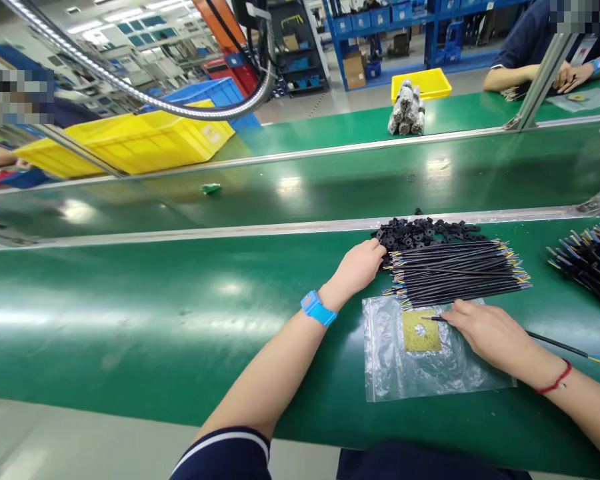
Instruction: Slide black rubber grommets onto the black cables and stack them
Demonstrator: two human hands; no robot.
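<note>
My left hand (361, 265) reaches to the left edge of a pile of small black parts (415, 232), its fingertips hidden among them. Below that pile lies a bundle of black cables (455, 270) with coloured wire ends. My right hand (490, 333) is closed round a single black cable (557, 343), whose one end lies over a yellow square plate (422, 339) with a round hole. The plate rests on a clear plastic bag (395, 380), and the right hand is over the bag's right part.
More black cables (593, 263) lie at the right edge. Beyond a metal rail are a green scrap (211, 189), yellow bins (145, 143), a yellow tray (421, 85) and wrapped bundles (407, 110). Another person's hands (570, 77) are at the upper right; a metal hose (180, 109) hangs above.
</note>
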